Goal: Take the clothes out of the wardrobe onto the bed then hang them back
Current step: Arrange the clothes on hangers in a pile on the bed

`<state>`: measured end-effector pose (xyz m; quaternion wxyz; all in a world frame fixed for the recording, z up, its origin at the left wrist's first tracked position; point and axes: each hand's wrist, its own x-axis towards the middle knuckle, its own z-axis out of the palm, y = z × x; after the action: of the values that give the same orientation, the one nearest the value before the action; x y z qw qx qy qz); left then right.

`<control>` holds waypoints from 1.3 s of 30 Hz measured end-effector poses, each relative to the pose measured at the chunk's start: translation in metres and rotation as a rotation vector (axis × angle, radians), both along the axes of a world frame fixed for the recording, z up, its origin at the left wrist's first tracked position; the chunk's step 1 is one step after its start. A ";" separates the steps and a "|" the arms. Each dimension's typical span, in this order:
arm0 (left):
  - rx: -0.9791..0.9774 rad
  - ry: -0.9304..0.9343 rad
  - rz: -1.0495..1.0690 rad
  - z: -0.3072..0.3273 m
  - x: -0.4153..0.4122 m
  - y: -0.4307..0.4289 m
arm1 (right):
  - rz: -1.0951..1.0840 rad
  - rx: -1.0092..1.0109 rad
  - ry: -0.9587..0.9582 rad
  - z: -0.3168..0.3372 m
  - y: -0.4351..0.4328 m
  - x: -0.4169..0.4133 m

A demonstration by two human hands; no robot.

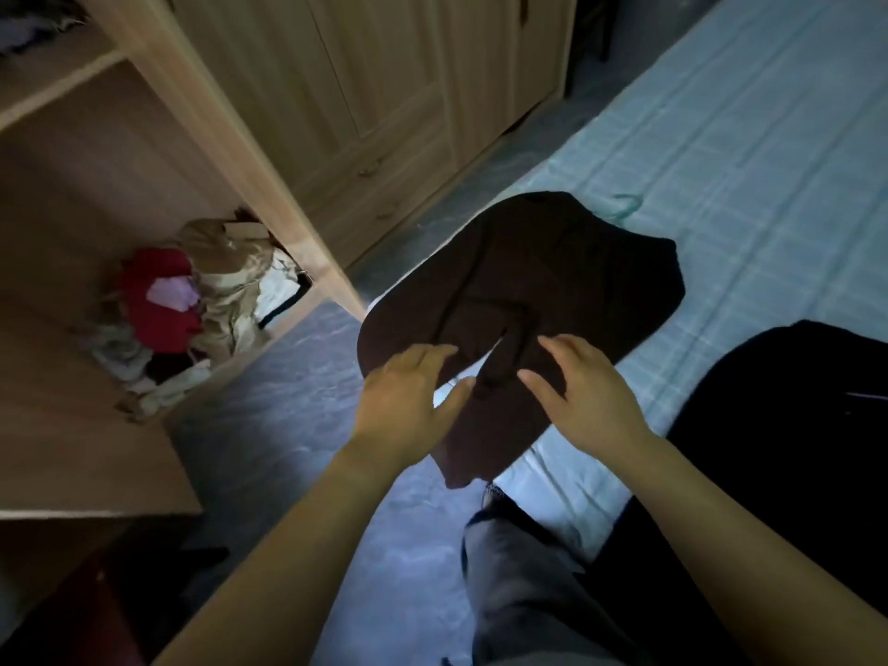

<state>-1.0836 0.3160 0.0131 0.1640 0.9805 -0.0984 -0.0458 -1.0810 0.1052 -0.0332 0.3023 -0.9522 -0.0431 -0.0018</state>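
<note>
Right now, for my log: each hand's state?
Left hand open, resting on the dark garment.
Right hand open, touching the same garment.

Your single head camera looks forward and steeply down from close above, the wardrobe (120,185) on your left, the bed (721,161) on your right.
</note>
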 end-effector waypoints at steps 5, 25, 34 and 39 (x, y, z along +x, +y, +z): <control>0.043 0.076 -0.150 -0.033 0.129 -0.011 | -0.136 0.025 0.111 -0.034 0.000 0.104; 0.091 0.158 -0.765 -0.235 0.551 -0.188 | -0.768 0.017 0.224 -0.212 -0.192 0.344; 0.353 0.337 -0.801 -0.306 0.582 -0.230 | -0.881 -0.048 0.494 -0.254 -0.210 0.335; 0.155 0.521 -0.815 -0.280 0.565 -0.203 | -0.797 0.075 0.485 -0.215 -0.179 0.303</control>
<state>-0.5184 0.1126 -0.2674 0.0785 0.8275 -0.4261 -0.3570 -0.7777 -0.0735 -0.2483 0.3135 -0.8559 0.3982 0.1033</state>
